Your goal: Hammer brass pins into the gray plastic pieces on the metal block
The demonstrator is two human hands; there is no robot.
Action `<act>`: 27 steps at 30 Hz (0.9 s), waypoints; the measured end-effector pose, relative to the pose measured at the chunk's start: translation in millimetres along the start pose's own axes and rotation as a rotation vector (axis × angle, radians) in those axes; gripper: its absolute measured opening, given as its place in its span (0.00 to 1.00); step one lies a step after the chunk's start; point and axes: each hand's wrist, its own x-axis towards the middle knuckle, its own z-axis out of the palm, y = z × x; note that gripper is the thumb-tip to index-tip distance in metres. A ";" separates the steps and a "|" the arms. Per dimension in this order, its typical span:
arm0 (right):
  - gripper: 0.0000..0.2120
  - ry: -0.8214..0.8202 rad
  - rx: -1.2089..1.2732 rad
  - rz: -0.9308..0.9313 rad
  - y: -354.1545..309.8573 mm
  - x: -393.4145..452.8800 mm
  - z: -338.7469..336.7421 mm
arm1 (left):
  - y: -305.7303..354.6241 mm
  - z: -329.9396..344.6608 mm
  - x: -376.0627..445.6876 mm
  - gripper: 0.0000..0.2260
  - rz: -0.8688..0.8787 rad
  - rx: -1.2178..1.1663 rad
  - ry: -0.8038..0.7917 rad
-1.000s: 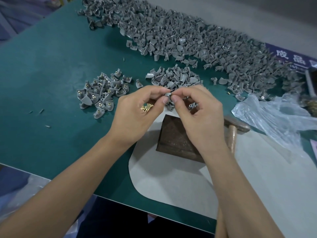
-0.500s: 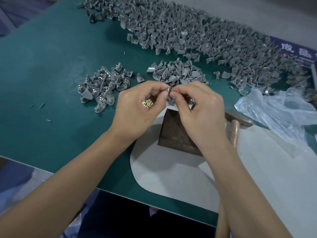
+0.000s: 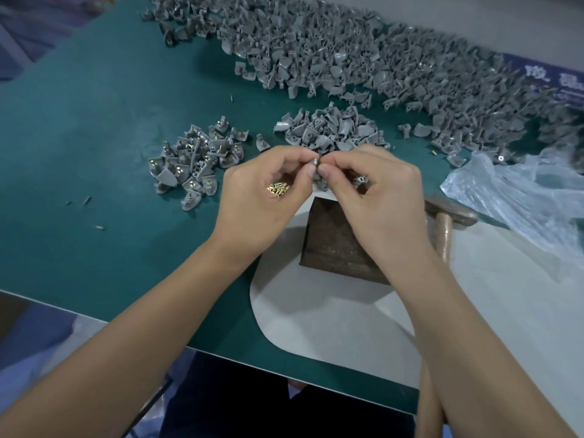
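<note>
Two bare hands meet fingertip to fingertip above a dark, pitted metal block (image 3: 335, 245) — the left hand (image 3: 262, 200) and the right hand (image 3: 376, 197) together pinch one small gray plastic piece (image 3: 315, 161) between thumbs and forefingers. Cupped in the curled left palm is a clutch of short, shiny brass pins (image 3: 278, 188); a second gray piece (image 3: 361, 179) shows tucked under the right hand's curled fingers. The square block sits on a pale, smooth mat with a rounded corner (image 3: 316, 314), laid over the matte green surface (image 3: 94, 121). Just right of the block lies a hammer (image 3: 448, 216), its worn metal head and wooden handle partly hidden by the right wrist. A small heap of gray pieces already bearing brass pins (image 3: 196, 162) lies to the left of the hands, a heap of plain curved pieces (image 3: 331, 131) just beyond the fingertips, and a broad drift of loose gray pieces (image 3: 347, 55) runs across the far side of the surface. A crumpled clear plastic bag (image 3: 518, 194) lies at right — what it holds cannot be told.
</note>
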 end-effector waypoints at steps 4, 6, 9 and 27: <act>0.07 0.011 0.031 0.047 -5.9 -4.0 -14.7 | 5.0 1.4 -0.4 0.09 -0.017 -0.024 -0.020; 0.07 0.052 0.013 0.101 -5.4 -13.2 -30.2 | 7.3 4.5 -4.8 0.07 -0.021 -0.050 -0.045; 0.06 0.118 -0.118 0.276 3.1 -42.6 -59.3 | 9.4 8.0 -9.9 0.05 0.000 -0.038 -0.100; 0.07 0.009 0.367 1.060 28.7 -83.0 -105.5 | 15.8 23.7 -18.2 0.04 -0.123 -0.036 -0.368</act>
